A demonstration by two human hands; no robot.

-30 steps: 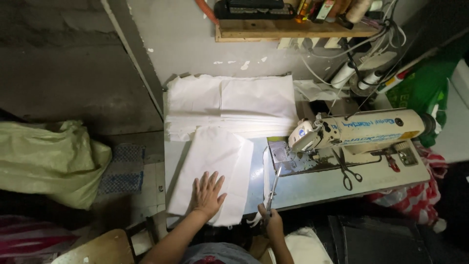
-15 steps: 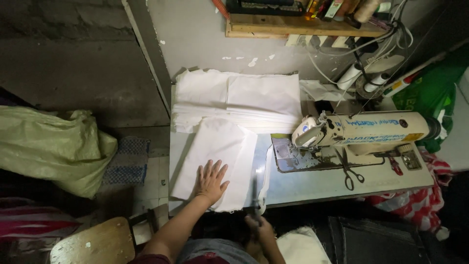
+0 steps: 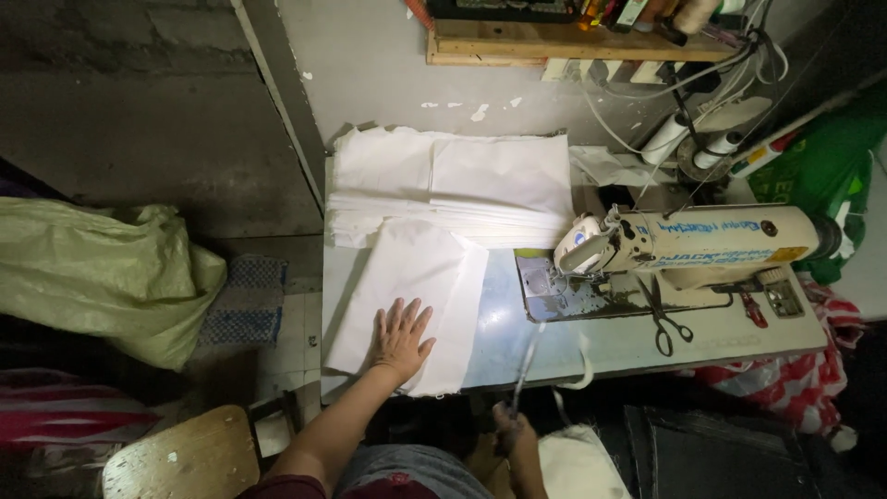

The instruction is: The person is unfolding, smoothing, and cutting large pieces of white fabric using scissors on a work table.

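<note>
My left hand (image 3: pixel 402 334) lies flat, fingers spread, on a white fabric piece (image 3: pixel 407 268) spread over the left part of the sewing table (image 3: pixel 601 346). My right hand (image 3: pixel 513 434) is below the table's front edge, closed around a thin pale strip (image 3: pixel 528 356) that runs up toward the needle plate of the cream sewing machine (image 3: pixel 702 242). A second white loop (image 3: pixel 584 365) hangs over the edge beside it. Behind the flat piece sits a stack of folded white fabric (image 3: pixel 462 185).
Black scissors (image 3: pixel 665 323) lie on the table in front of the machine. Thread cones (image 3: pixel 711 148) and cables stand behind it, under a wooden shelf (image 3: pixel 573 42). A green sack (image 3: pixel 102 277) lies on the floor left, a wooden stool (image 3: pixel 180 457) below it, red striped cloth (image 3: pixel 795 379) right.
My right hand has dropped from the table's front edge to below it, drawing the strip down. The left hand stays flat on the fabric. The view has shifted slightly.
</note>
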